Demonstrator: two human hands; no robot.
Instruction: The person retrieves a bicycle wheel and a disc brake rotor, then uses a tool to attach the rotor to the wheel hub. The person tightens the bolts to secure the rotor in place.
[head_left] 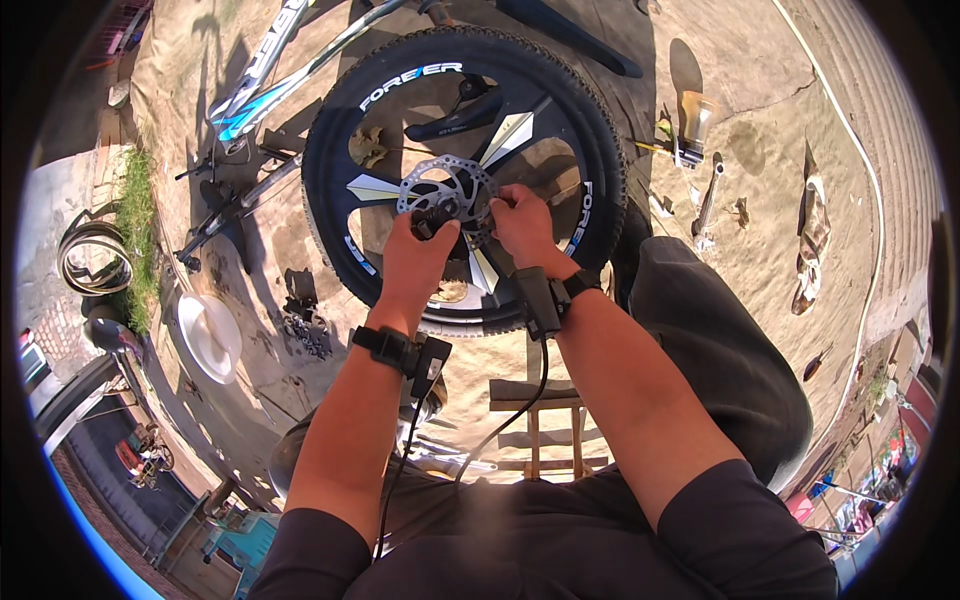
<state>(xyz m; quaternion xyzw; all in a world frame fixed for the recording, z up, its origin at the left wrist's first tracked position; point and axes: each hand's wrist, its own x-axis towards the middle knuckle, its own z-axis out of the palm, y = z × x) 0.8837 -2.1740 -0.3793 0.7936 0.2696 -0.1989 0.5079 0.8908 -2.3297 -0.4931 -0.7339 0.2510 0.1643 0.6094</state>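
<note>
A black bicycle wheel (600,170) with a knobby tyre and silver-tipped spokes stands in front of me, between my knees. At its hub sits a round silver brake disc (440,180) with holes. My left hand (420,255) presses a small dark part against the hub at the disc's lower left. My right hand (522,220) pinches the hub at the disc's right edge. Both wrists carry black strapped devices with cables running down my forearms.
A blue and white bicycle frame (262,60) lies on the sandy ground at the upper left. A white bowl (210,335) sits at the left, coiled rings (95,255) further left. Tools and a small bottle (692,125) lie at the right. A wooden stool (545,420) is under me.
</note>
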